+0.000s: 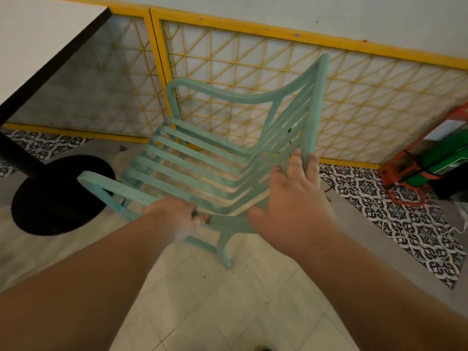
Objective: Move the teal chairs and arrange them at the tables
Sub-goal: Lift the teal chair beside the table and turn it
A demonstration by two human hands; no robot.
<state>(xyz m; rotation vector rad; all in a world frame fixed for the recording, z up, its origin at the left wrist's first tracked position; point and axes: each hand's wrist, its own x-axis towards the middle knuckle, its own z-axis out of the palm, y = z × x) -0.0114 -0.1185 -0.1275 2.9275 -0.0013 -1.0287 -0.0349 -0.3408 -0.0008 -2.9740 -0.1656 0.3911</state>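
Pale tiled floor (202, 300) below | left grip (174, 221) curls round teal chair (222, 93) frame at its near side | right grip (293, 196) flat on chair back, fingers (295, 163) straight, holding nothing | chair sits off worktop (38, 46) right edge, by its black round foot (58, 196) | green thing (440, 158) far right | yellow fence (253, 29) behind

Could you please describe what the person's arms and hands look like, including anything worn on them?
The left arm and right arm are bare as far as the frame shows, with no sleeves in view. The left hand and right hand wear no gloves. No watch, bracelet or ring is visible, though the picture is slightly blurred.
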